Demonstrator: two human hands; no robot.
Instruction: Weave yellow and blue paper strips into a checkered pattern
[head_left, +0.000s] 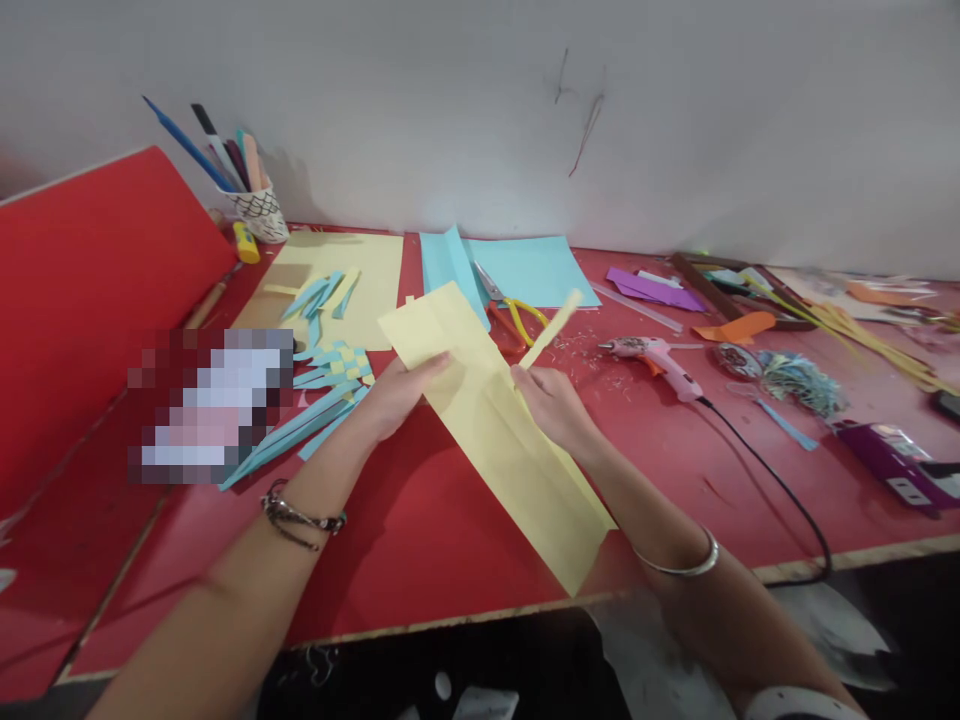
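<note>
Holding yellow sheet [495, 430] two-handed, mid-table

Clock centred on the sheet, which runs 11 to 5 above the red table [375, 560]. Pen cup [259, 215] at 10. Blue-and-yellow woven strips [343, 362] at 9. Left hand [397, 398] at 9, clamped on sheet's left edge, thumb on top. Scissors [506, 301] near 12, by the blue sheets [544, 268]. Right hand [553, 405] at 3, fingers closed on right edge; narrow strip [553, 328] sticks out past it, can't tell if attached. Glue gun [652, 355] between 2 and 3.
</note>
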